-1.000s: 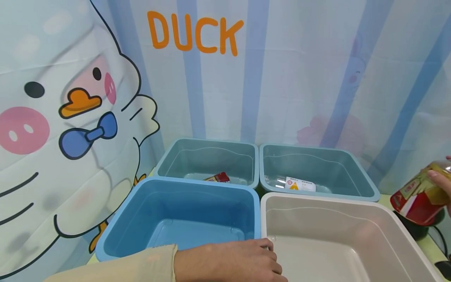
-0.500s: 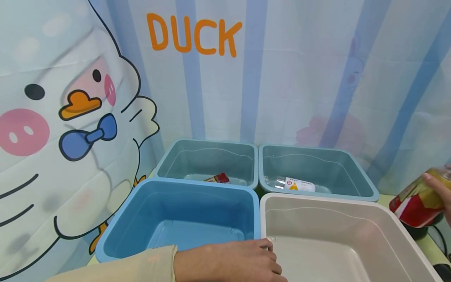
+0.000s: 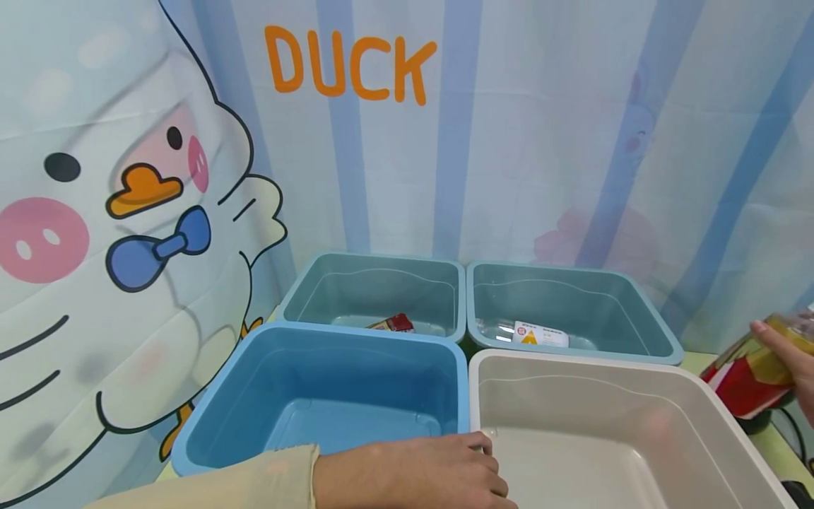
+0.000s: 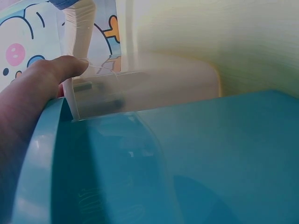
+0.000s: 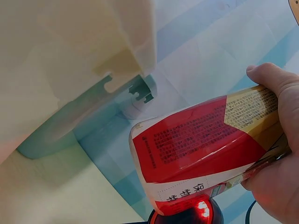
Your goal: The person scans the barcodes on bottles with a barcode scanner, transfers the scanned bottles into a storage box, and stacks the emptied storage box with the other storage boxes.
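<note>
My right hand (image 3: 791, 357) grips a bottle (image 3: 753, 382) with a red, white and gold label at the right edge of the head view. The right wrist view shows the bottle (image 5: 201, 140) lying tilted, its base close above a dark round device (image 5: 212, 214) that glows red. Whether they touch I cannot tell. My left hand (image 3: 420, 470) rests on the adjoining rims of the blue bin (image 3: 356, 364) and the beige bin (image 3: 572, 399). Its thumb (image 4: 67, 67) lies straight over the rim in the left wrist view; the other fingers are hidden there.
Two teal bins stand behind: the left one (image 3: 375, 286) holds a red packet (image 3: 399, 323), the right one (image 3: 559, 286) a clear bottle with a white label (image 3: 540, 334). A printed duck curtain (image 3: 509, 155) hangs behind. A black cable (image 3: 791, 431) runs at the right.
My right hand and the bottle have shifted a little left and down, and the bottle has turned slightly. The left hand has stayed in place.
</note>
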### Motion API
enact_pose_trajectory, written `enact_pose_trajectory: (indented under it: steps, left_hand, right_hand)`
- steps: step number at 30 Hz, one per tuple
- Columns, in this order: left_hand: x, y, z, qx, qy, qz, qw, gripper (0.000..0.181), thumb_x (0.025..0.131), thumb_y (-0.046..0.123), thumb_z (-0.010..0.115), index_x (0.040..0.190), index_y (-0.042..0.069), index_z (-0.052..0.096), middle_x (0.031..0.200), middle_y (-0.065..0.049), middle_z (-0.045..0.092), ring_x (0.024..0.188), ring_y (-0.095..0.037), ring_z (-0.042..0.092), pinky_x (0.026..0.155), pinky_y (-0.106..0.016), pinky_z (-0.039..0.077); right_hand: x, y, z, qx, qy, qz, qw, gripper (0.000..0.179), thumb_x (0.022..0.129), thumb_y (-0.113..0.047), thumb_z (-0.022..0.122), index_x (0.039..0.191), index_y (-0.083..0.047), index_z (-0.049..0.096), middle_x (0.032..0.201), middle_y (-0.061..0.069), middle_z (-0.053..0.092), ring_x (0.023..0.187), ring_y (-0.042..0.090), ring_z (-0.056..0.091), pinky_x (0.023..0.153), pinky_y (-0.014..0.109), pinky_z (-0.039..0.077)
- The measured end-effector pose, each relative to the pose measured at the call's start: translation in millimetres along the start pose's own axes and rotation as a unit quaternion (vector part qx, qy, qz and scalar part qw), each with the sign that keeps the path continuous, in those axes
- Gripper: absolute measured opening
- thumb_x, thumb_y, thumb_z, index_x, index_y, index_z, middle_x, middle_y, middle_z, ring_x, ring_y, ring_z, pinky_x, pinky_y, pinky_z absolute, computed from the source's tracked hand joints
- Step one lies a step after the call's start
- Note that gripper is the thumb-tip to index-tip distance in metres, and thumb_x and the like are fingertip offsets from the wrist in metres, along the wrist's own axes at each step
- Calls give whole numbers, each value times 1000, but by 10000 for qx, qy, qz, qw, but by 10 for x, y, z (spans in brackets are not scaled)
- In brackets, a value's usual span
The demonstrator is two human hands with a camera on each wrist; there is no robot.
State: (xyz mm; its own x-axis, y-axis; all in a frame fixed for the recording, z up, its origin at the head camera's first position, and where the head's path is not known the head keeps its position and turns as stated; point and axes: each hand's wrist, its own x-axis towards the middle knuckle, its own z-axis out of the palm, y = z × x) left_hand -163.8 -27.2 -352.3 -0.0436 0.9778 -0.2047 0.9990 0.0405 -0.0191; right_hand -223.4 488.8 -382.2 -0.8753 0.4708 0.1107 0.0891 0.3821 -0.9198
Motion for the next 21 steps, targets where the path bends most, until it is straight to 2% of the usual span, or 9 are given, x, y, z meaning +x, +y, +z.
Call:
enact_pose_trajectory:
  steps: [2,4,7,8,11,13,15,18,21]
  left_hand:
    - [-2,2,0,22,11,0,10000,51,97,53,67,142,30,64,128,20,68,117,8,57,106,-11,25]
    - [-3,4,0,67,21,-1,10000,51,96,53,68,142,30,64,128,20,68,117,8,57,106,-11,25]
    - [-2,7,1,120,20,4,9999,51,96,53,68,142,30,65,127,20,68,116,8,57,106,-12,25]
    - [-2,8,2,118,24,-1,9999,51,96,53,68,141,30,65,127,20,68,116,8,57,107,-12,25]
    - [-1,11,7,110,43,-14,9999,50,96,53,68,141,31,65,126,21,68,115,9,57,107,-12,25]
    - [-3,10,8,71,64,-24,10000,51,95,54,68,141,31,65,126,21,68,115,9,57,107,-12,25]
    - [-3,10,9,61,82,-25,9999,51,96,54,68,141,31,65,126,21,68,115,9,57,107,-12,25]
    - [-6,8,7,47,91,-17,9999,51,96,53,68,141,31,65,126,20,68,116,9,57,107,-11,25]
    - [-5,4,7,26,67,-32,10000,51,96,53,68,141,31,65,126,21,68,116,9,56,107,-12,25]
  right_hand:
    - [6,28,-4,72,-65,-89,9999,81,105,-40,59,162,-38,1,127,-15,35,96,0,34,113,24,33]
    - [8,51,-6,123,-109,-160,9997,75,105,-38,60,157,-43,6,119,-24,31,94,0,36,94,12,41]
    - [14,57,-8,289,-152,-247,9992,69,105,-36,61,151,-46,11,114,-26,30,94,1,38,69,4,37]
    - [14,55,-8,314,-156,-257,9991,68,105,-36,62,150,-46,12,114,-26,30,94,1,38,67,4,37]
    - [15,38,-6,281,-124,-221,9993,69,105,-37,61,151,-46,11,115,-25,30,94,1,38,72,5,40]
    - [14,20,-4,130,-6,-162,9998,73,105,-38,61,155,-44,9,122,-16,36,94,2,36,93,13,44]
    - [20,-8,-9,-157,153,-98,9997,77,104,-41,61,160,-41,6,133,3,39,98,8,38,109,26,39]
    - [44,-43,-16,-654,483,-205,9965,81,104,-41,60,165,-31,8,147,30,28,103,22,40,112,36,38]
    - [103,-48,-23,-1041,788,-427,9905,80,103,-38,60,166,-23,13,153,34,27,112,42,41,106,34,42]
